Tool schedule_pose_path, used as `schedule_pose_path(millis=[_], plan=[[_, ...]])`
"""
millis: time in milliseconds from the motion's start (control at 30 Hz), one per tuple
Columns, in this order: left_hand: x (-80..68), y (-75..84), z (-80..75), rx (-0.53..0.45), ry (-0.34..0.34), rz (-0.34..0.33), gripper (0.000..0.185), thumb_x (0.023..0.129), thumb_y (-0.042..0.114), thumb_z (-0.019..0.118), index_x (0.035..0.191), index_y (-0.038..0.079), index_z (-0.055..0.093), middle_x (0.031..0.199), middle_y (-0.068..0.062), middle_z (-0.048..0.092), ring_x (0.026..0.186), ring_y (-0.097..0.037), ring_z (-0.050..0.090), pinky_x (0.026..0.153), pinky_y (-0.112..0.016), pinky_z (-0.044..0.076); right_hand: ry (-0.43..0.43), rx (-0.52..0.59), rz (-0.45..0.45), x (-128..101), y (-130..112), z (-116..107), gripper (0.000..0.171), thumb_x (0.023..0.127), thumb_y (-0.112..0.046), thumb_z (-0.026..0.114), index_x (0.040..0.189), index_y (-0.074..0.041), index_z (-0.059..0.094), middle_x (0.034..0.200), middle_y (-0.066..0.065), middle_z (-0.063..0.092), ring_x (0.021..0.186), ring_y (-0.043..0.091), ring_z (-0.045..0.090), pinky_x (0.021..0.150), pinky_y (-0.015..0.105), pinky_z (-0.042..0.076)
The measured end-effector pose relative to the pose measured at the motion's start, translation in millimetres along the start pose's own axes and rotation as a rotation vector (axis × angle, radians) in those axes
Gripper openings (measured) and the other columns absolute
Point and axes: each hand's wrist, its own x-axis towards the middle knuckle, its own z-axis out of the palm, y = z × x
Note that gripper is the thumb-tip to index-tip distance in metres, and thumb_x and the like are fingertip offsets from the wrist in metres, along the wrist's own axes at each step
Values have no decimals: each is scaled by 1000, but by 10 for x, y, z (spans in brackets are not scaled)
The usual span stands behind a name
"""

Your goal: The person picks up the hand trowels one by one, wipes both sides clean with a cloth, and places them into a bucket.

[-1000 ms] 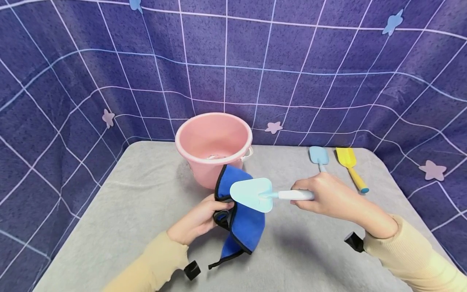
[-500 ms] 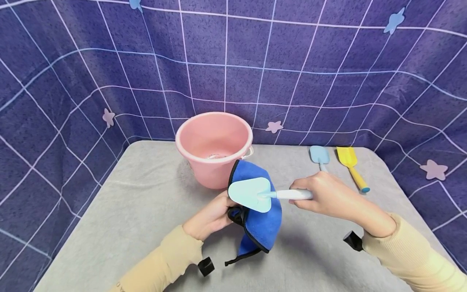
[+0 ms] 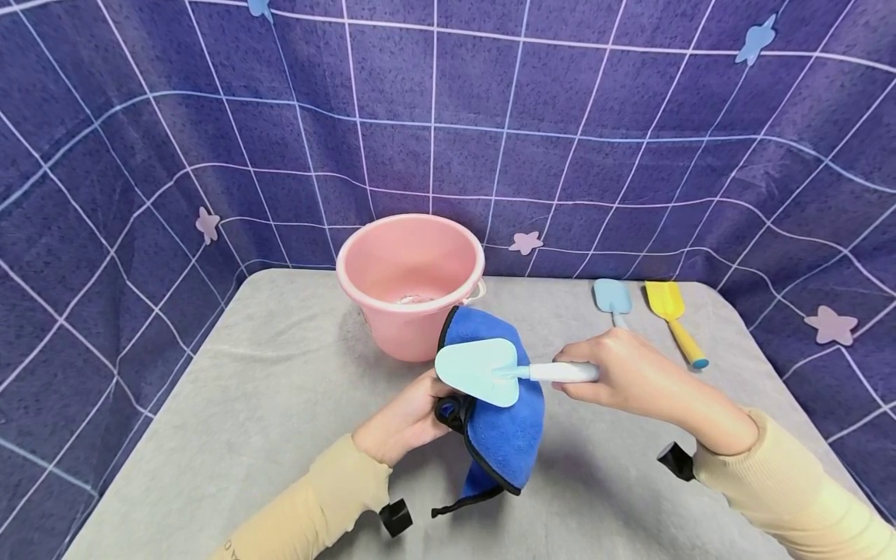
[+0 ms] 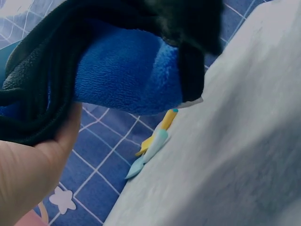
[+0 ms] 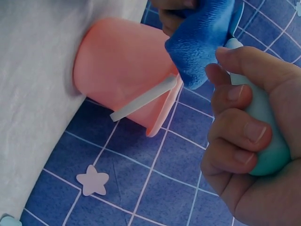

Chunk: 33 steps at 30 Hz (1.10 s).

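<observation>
In the head view my left hand (image 3: pixel 402 416) grips a blue cleaning cloth (image 3: pixel 507 443) with black edging, just in front of the bucket. The cloth hangs down with folds and a loose black cord. In the left wrist view the cloth (image 4: pixel 127 70) bunches over the thumb side of the hand (image 4: pixel 28 169). My right hand (image 3: pixel 623 369) grips the white handle of a light blue toy shovel (image 3: pixel 483 373). Its blade points left and overlaps the cloth, covering some of my left fingertips. The right wrist view shows my fingers curled round the shovel handle (image 5: pixel 268 153).
A pink bucket (image 3: pixel 399 334) with a white handle stands at the back of the grey-covered table (image 3: pixel 280 373). Back right lie another light blue shovel (image 3: pixel 612 296) and a yellow shovel (image 3: pixel 665 299). A purple gridded curtain (image 3: pixel 434 101) surrounds the table.
My left hand has moved right with the cloth, bringing more of it behind the shovel blade, and has then almost stopped. The right hand and shovel have barely shifted.
</observation>
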Motion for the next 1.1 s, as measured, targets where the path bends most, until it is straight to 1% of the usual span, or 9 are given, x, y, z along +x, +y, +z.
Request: schedule_pose_path(millis=[67,167,233,300,433,533,733,900,1100], plan=[[-5,-9,2,-27,-27,2,15,86,2,53,95,14,53,89,5,56,80,-5,53,73,-22,46,-1,13,-2,0,1,-1,9,79,-14,72,83,-22,69,64,-18,52,51,-6,40,47,16,38],[-11,-22,6,-59,-60,7,17,83,3,59,96,13,54,91,3,57,79,-6,53,71,-21,46,0,29,-8,0,3,1,10,80,-14,71,84,-22,69,65,-18,53,52,-6,41,48,16,39],[-18,-30,10,-72,-63,6,19,80,3,62,95,13,55,91,3,57,78,-6,54,70,-21,46,2,39,-11,1,4,3,10,80,-13,71,84,-22,69,65,-19,53,52,-6,42,48,16,40],[-23,-33,14,-76,-61,12,22,79,4,63,96,13,55,92,3,58,81,-6,54,72,-21,46,1,47,-13,2,4,5,10,81,-13,71,84,-22,69,66,-18,54,52,-6,42,49,16,40],[-38,-26,17,-58,-39,18,24,81,0,58,99,15,54,95,4,58,84,-6,54,77,-23,47,1,57,-16,3,2,4,8,80,-14,71,84,-21,69,67,-18,54,52,-6,42,48,16,40],[-50,-6,13,-35,-27,22,24,82,-1,54,99,15,52,95,4,57,84,-6,54,77,-24,47,6,53,-19,0,1,-2,9,79,-13,71,84,-21,69,66,-18,54,52,-6,42,48,16,40],[-87,47,-10,-31,-14,44,26,83,-4,52,102,14,52,99,4,58,89,-7,57,79,-25,49,12,42,-21,-10,6,-20,11,78,-12,72,83,-22,68,65,-18,52,52,-6,40,47,16,38],[-123,79,-19,-20,-17,61,27,85,-7,45,103,13,52,99,3,59,89,-8,58,79,-25,50,31,34,-33,-19,8,-22,15,77,-11,72,82,-24,67,64,-20,51,52,-7,40,47,15,38],[-169,113,-53,11,-6,58,25,86,-6,43,102,12,51,97,3,58,87,-8,59,78,-25,50,38,35,-35,-29,8,-19,16,77,-10,73,81,-24,67,65,-20,52,53,-7,40,48,15,38]])
